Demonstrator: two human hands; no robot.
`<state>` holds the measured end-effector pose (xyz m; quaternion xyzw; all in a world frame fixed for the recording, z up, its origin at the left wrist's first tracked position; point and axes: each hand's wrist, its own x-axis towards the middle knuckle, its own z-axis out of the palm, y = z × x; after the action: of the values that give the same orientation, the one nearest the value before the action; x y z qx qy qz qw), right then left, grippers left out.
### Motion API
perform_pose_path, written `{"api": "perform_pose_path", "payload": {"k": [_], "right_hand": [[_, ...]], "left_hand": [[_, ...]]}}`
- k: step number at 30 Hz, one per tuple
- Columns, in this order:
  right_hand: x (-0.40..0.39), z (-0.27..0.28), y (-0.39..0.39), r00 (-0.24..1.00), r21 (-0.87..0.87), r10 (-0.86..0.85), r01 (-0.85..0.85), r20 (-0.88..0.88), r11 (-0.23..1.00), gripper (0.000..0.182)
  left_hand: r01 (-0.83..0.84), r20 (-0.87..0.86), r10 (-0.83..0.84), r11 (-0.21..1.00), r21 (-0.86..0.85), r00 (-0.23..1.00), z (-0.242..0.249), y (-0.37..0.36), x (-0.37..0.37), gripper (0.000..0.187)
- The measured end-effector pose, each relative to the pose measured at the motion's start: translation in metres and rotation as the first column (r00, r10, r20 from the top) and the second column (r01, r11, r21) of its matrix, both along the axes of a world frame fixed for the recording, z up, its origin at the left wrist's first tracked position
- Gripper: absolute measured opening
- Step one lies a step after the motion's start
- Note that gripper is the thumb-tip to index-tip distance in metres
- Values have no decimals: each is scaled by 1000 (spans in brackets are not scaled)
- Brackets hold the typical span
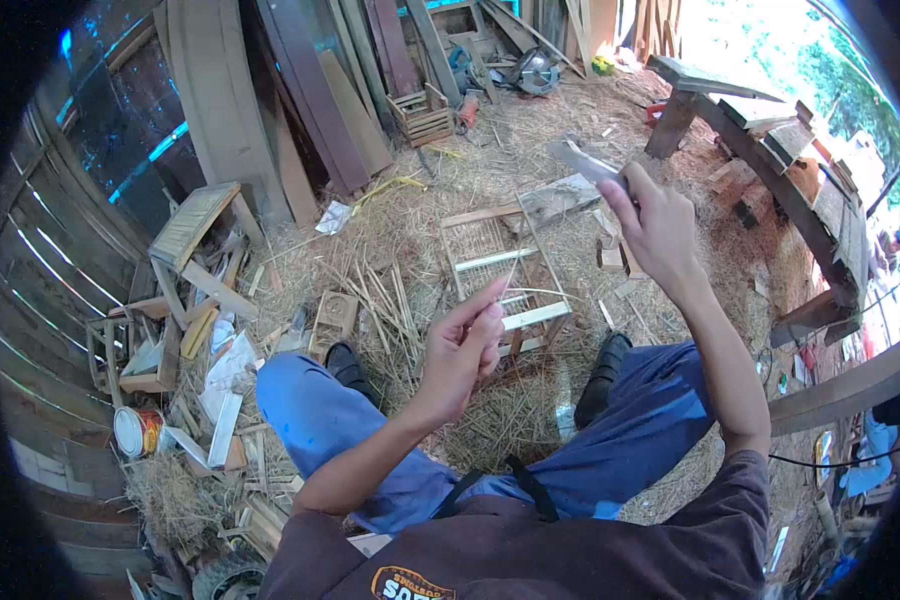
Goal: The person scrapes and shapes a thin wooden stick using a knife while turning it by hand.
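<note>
My left hand (pixel 460 355) is closed in a pinch around a thin wooden strip (pixel 513 274), whose tip points up and away from me. A pale curved sliver (pixel 545 292) extends to the right near the same fingers. Higher up and to the right, my right hand (pixel 658 225) grips a knife (pixel 582 160) by its handle, the blade pointing left, apart from the strip. Beneath and beyond the hands, a slatted wooden frame (pixel 467 268) lies on the shaving-covered floor.
Thin sticks (pixel 385 305) lie between my feet and the frame. A small wooden block (pixel 334 318) sits left of them. Boards (pixel 210 90) lean on the back wall near a slatted crate (pixel 422 115) and a circular saw (pixel 536 72). A workbench (pixel 795 160) stands right; a can (pixel 138 431) stands left.
</note>
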<state>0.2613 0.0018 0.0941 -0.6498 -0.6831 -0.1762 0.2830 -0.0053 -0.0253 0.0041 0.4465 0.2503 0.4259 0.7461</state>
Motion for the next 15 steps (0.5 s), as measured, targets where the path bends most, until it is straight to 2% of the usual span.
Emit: {"api": "perform_pose_path", "payload": {"k": [1,2,5,8,12,15], "right_hand": [[-4,-2,-6,1000,-39,12,-12,-4,999,44],[-11,-2,-10,994,-28,97,-99,-59,995,45],[-29,-10,-25,967,-4,252,-252,-49,968,47],[-47,-14,-35,915,-116,391,-379,101,918,48],[-62,-27,-38,859,-188,503,-481,91,856,47],[-60,-28,-35,843,-176,530,-510,93,842,49]], "left_hand": [[-7,21,8,1000,-20,1000,1,-1,-1,44],[-9,42,11,999,-39,999,5,-2,0,43],[-9,67,14,998,-69,998,5,0,2,42],[12,67,-4,992,-123,998,-4,3,2,43],[109,129,-89,981,-161,988,-2,-1,4,47],[111,104,-95,981,-159,990,1,-2,4,49]]}}
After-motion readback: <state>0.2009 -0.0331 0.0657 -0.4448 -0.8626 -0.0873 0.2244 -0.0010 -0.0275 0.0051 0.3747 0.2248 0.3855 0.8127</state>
